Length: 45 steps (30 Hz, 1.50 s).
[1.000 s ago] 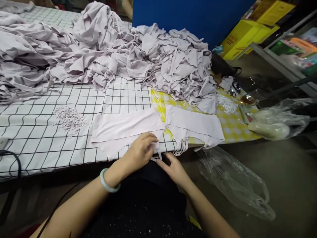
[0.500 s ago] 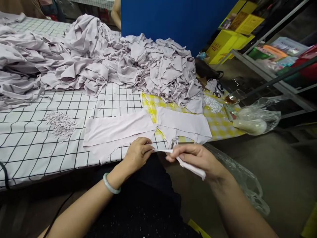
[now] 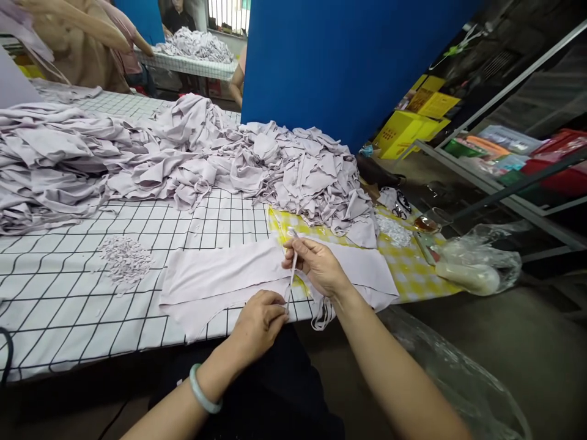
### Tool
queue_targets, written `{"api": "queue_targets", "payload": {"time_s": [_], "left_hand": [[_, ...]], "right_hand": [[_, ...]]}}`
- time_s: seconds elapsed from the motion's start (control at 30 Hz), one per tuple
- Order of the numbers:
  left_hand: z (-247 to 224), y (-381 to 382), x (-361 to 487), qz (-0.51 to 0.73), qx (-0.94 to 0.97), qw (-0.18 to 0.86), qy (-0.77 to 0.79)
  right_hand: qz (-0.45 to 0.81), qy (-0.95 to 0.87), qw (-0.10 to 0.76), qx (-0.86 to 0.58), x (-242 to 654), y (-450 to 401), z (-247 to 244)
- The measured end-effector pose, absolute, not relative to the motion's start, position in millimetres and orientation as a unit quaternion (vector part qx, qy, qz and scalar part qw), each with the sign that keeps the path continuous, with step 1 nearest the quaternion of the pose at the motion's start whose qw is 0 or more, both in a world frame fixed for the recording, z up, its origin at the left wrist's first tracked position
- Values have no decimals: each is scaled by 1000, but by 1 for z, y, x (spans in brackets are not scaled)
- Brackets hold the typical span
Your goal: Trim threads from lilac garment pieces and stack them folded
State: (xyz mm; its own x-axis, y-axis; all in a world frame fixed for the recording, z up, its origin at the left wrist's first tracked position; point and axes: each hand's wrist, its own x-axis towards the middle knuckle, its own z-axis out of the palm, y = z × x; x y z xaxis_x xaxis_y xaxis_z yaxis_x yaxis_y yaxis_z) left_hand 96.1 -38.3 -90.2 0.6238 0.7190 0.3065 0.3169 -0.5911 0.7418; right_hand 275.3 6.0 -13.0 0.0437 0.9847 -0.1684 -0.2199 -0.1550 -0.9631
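A narrow pale strap runs nearly upright between my two hands. My left hand, wearing a pale green bangle at the wrist, pinches its lower end near the table's front edge. Higher up, my right hand grips the strap between thumb and fingers, and the top end pokes out above them. Under and beside the hands lie two flat pale lilac fabric pieces, a left one and a right one partly hidden by my right hand. Thin loops hang over the edge by my right wrist.
A long heap of lilac garments covers the table's back. Small fabric scraps lie at left on the checked cloth. At right are a glass, a plastic bag and a metal shelf. Other people are behind the table.
My right hand has moved up and left, over the fabric, swinging the strap from sideways to upright. My left hand keeps its pinch. The view has tilted up.
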Motion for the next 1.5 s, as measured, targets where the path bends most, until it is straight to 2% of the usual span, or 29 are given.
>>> {"api": "queue_targets", "payload": {"time_s": [0.17,0.33,0.47,0.73,0.87,0.97,1.07,1.23,1.5], "left_hand": [[-91,-38,96,314,835,334,304],[-92,-40,96,320,832,335,304],[-89,-38,95,315,830,346,302],[-95,-39,97,330,825,355,290],[-75,-35,93,413,760,397,307],[-38,-26,83,472,634,486,373],[-9,-17,72,463,550,576,389],[-12,-15,61,379,500,682,377],[-23,-24,60,367,548,637,399]], "right_hand": [[588,-356,528,-499,273,15,-8],[568,-386,483,-544,284,31,-11],[586,-353,479,-550,287,36,-3],[587,-377,536,-475,281,24,22],[558,-395,562,-466,269,12,29],[556,-434,526,-475,250,-9,27],[542,-450,485,-518,232,-32,17],[495,-472,459,-567,223,-55,1],[526,-479,399,-578,224,-73,-14]]}}
